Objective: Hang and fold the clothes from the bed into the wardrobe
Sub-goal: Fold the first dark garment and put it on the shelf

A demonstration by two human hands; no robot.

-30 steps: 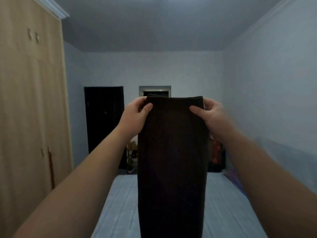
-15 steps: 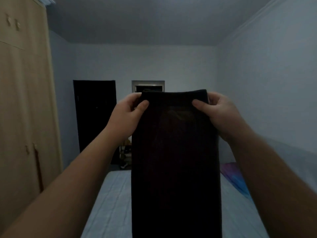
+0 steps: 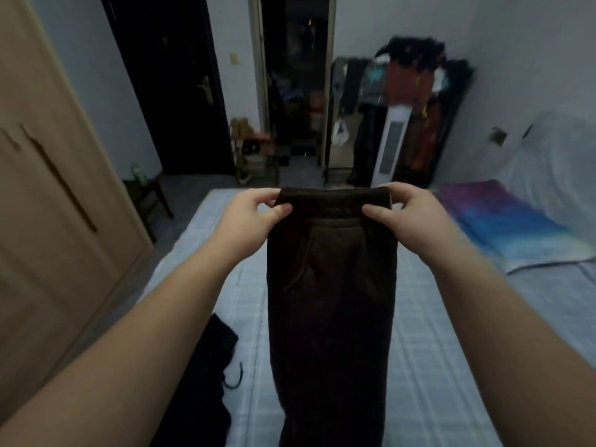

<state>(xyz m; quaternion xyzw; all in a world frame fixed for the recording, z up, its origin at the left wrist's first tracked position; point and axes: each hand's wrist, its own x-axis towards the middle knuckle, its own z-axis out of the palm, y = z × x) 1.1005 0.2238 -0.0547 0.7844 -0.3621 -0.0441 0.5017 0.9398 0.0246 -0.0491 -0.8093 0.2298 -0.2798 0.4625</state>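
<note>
A pair of dark brown trousers (image 3: pixel 329 301) hangs lengthwise in front of me over the bed (image 3: pixel 429 350), folded narrow with the waistband on top. My left hand (image 3: pixel 251 217) pinches the waistband's left corner between thumb and fingers. My right hand (image 3: pixel 409 217) pinches the right corner the same way. The trouser legs run down out of the frame's bottom edge. The beige wardrobe (image 3: pixel 48 221) stands closed on the left. Another black garment (image 3: pixel 209 366) lies on the bed's left edge, partly hidden by my left forearm.
A purple and blue pillow (image 3: pixel 506 221) and a white cover (image 3: pixel 554 175) lie at the bed's right. A small stool with a green bottle (image 3: pixel 140 174) stands past the wardrobe. Beyond the bed are a dark door (image 3: pixel 174 91), an open doorway and a clothes rack (image 3: pixel 409 101).
My view has tilted down from the ceiling and walls to the bed. Both hands have come lower with the trousers, keeping their hold on the waistband.
</note>
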